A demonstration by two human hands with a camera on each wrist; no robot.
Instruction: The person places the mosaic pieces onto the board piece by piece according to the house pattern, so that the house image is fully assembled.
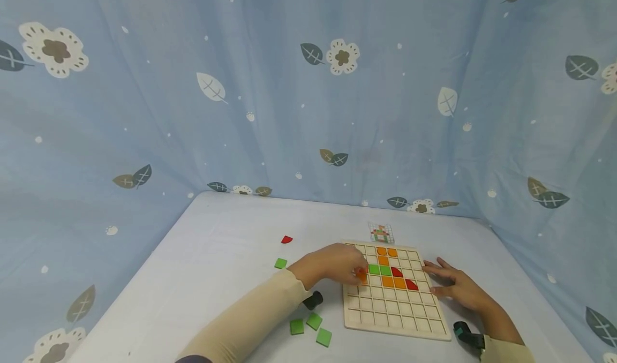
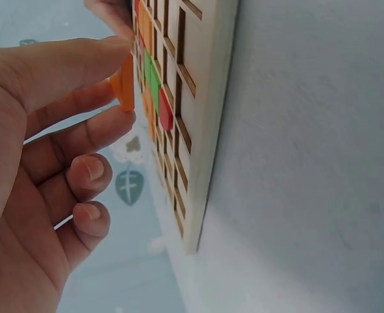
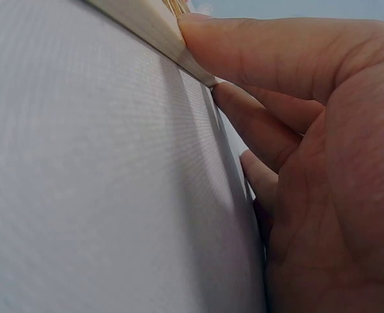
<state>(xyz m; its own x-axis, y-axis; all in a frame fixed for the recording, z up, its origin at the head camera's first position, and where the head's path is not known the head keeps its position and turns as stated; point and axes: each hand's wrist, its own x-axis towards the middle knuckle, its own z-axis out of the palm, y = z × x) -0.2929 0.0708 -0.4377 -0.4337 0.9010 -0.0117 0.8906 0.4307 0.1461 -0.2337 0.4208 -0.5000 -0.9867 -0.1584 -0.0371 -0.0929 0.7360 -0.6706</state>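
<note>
My left hand (image 1: 335, 264) is over the left part of a pale wooden grid board (image 1: 381, 320). It pinches a small orange tile (image 2: 127, 85) between thumb and fingertips; the tile's full outline is hidden. Green square tiles (image 1: 380, 270), orange tiles (image 1: 393, 282) and red quarter-round tiles (image 1: 412, 285) lie in the cells to its right, with two round orange tiles (image 1: 387, 252) near the far edge. My right hand (image 1: 460, 290) rests at the board's right side, fingers extended. In the right wrist view, its thumb and index finger (image 3: 253, 117) touch the board's edge.
Loose green tiles (image 1: 296, 327) lie on the white tabletop (image 1: 231, 245), near the left forearm. Farther left are another green tile (image 1: 280, 263) and a red quarter-round tile (image 1: 286, 239). A printed pattern card (image 1: 381, 233) lies beyond the board. Blue patterned cloth (image 1: 270, 111) hangs behind.
</note>
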